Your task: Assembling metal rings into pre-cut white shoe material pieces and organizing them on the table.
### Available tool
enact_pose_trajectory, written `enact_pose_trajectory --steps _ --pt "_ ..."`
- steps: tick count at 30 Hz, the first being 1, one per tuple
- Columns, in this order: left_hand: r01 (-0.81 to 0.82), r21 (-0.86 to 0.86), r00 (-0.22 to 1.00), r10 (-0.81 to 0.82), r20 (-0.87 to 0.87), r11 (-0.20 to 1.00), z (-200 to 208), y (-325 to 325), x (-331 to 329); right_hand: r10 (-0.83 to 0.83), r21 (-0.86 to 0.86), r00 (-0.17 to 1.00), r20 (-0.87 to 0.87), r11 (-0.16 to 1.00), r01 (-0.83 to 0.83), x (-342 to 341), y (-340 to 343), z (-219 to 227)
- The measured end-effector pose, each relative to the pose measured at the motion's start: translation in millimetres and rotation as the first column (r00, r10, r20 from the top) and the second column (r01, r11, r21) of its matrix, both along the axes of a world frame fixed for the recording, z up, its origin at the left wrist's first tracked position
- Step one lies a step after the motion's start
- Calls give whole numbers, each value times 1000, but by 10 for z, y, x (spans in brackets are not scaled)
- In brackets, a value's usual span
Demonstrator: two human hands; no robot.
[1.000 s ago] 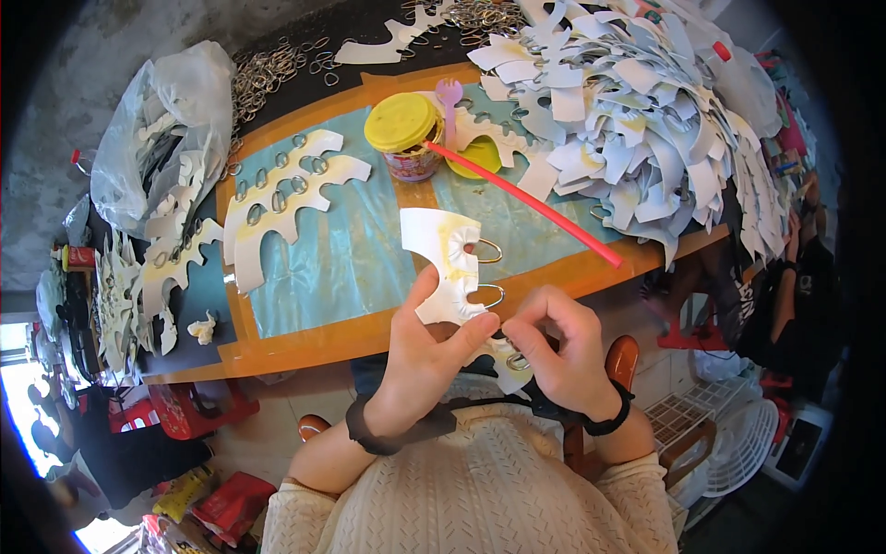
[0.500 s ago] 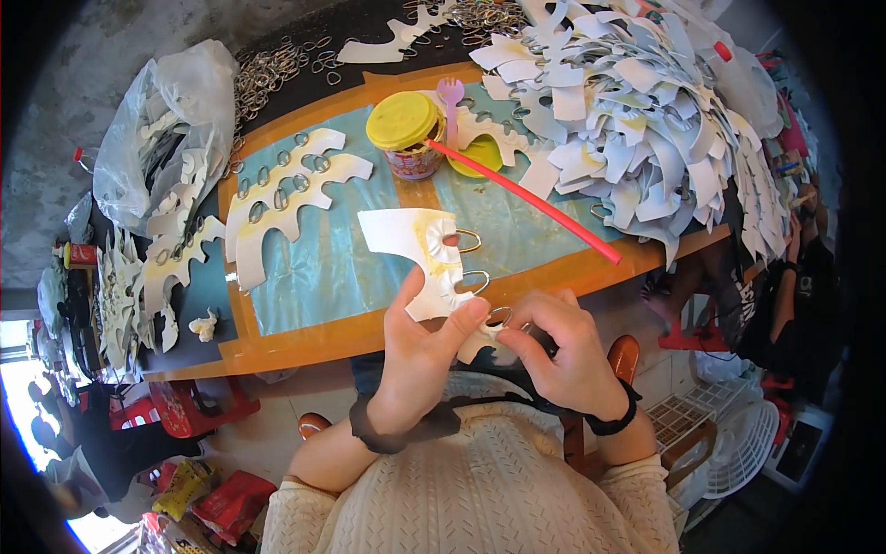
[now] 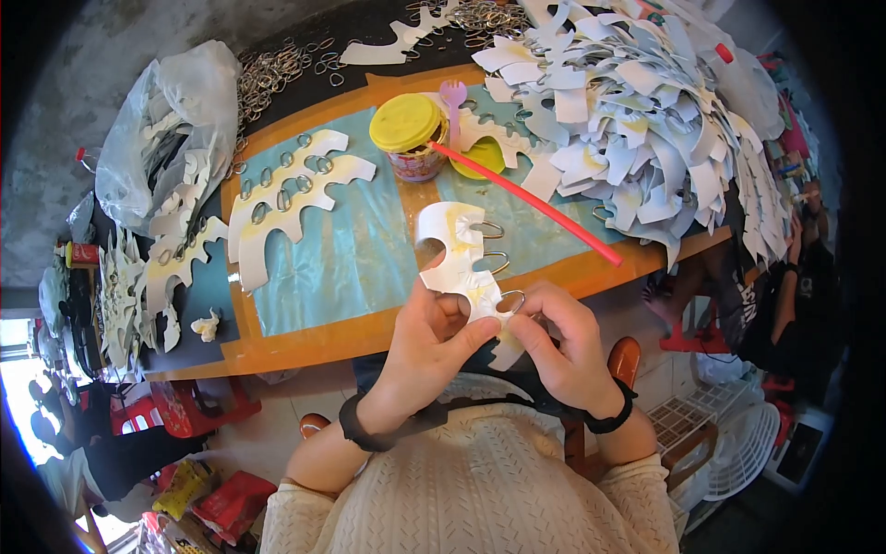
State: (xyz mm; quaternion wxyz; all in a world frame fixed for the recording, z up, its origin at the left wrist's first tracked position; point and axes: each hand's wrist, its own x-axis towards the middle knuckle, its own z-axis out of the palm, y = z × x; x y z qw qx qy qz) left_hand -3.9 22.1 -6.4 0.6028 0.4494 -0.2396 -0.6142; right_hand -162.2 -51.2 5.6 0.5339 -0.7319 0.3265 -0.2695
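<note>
Between both hands, above the table's near edge, I hold a white scalloped strip (image 3: 454,270) with yellowish glue stains. Three oval metal rings (image 3: 496,262) stick out along its right side. My left hand (image 3: 432,337) is closed on the strip, thumb pressed on its lower part. My right hand (image 3: 565,346) pinches the same strip by the lowest ring, fingertips close to my left thumb. Part of the strip is hidden behind the fingers, and its lower end hangs below them.
Beyond stand a yellow-lidded tub (image 3: 406,138), a red stick (image 3: 544,208) and a pink fork (image 3: 452,97). Strips with rings (image 3: 295,208) lie on the blue sheet (image 3: 323,286). A big heap of white strips (image 3: 637,129) is at the right; loose metal rings (image 3: 277,78) lie far left.
The strip has swung more upright and shifted right, its top end moving inward. My left fingers have moved behind it, and my right fingers press closer to the lowest ring.
</note>
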Motion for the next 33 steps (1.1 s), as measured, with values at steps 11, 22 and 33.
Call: enact_pose_trajectory --steps 11,22,33 --pt "46 23 999 -46 12 999 -91 37 -40 10 530 977 213 839 -124 -51 -15 -161" --pt "-34 32 973 26 231 999 -144 65 -88 69 56 998 4 996 -69 -71 15 -155" --pt "-176 -107 965 193 180 979 -258 76 -116 83 405 962 259 895 -186 -63 -121 -136"
